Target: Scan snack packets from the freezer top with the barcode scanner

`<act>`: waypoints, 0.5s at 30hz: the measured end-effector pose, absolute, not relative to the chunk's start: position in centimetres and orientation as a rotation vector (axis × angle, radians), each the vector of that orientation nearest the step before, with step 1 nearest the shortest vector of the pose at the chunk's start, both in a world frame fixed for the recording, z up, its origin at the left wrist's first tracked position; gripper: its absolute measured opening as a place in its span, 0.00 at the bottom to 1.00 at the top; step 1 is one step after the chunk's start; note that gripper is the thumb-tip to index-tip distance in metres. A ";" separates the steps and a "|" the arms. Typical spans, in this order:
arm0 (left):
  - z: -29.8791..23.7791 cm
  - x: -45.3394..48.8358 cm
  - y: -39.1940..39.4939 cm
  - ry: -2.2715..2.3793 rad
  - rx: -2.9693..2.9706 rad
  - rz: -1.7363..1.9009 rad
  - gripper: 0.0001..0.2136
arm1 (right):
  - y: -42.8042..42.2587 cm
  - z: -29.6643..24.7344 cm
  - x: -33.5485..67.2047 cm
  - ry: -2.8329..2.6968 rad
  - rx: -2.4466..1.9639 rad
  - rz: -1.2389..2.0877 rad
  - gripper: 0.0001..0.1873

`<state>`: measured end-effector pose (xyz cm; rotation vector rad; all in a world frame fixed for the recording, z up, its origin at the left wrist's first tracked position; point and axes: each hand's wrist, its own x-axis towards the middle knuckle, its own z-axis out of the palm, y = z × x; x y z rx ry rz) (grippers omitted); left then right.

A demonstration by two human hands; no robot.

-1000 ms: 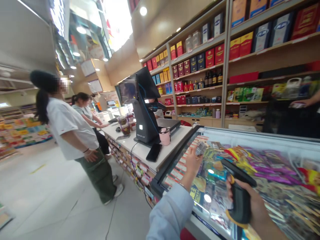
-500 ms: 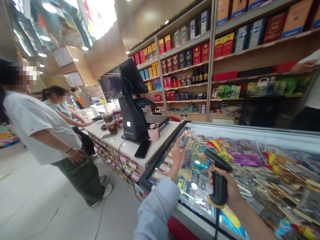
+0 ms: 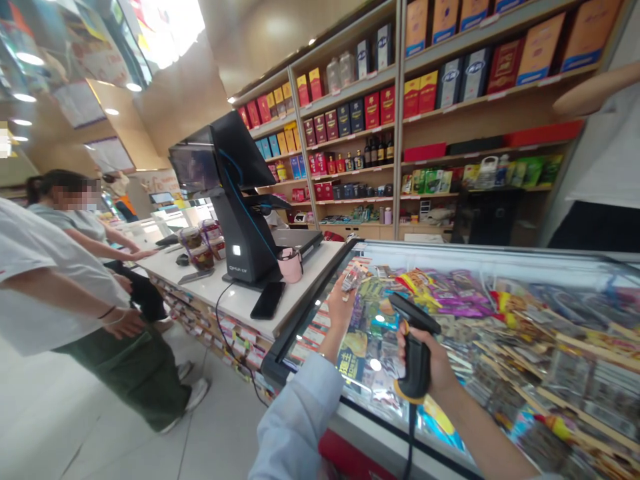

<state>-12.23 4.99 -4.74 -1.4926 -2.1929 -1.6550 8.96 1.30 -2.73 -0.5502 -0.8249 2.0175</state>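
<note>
My right hand (image 3: 434,363) is wrapped round the grip of a black and yellow barcode scanner (image 3: 416,360), its head pointing left and its cable hanging down. Farther left, my left hand (image 3: 340,310) pinches a small clear packet (image 3: 353,277) with dark and pale contents; its exact kind cannot be made out. The scanner's head is apart from the packet, to its right and slightly lower. Both hands are above the glass top of a display freezer (image 3: 320,393), in which lie many colourful wrapped packs (image 3: 465,293).
To the left, a white counter (image 3: 300,293) carries a black checkout terminal (image 3: 245,213), a pink cup (image 3: 290,265), a phone (image 3: 268,300) and jars (image 3: 200,247). People stand beyond the counter's left side and at the far right. Shelves of boxes (image 3: 345,120) line the back.
The view has swung to the right, so the scene sits farther left. The packet in my left hand has tilted. The person at the right has shifted, with an arm now raised.
</note>
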 end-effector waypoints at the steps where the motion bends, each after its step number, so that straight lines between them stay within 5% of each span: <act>1: -4.8 -12.2 5.0 -2.203 -1.482 -1.664 0.24 | 1.3 -2.7 9.0 -0.820 -0.557 2.016 0.17; 15: -5.1 -12.4 5.2 -2.210 -1.433 -1.663 0.25 | 1.8 -3.1 9.0 -0.803 -0.534 1.989 0.13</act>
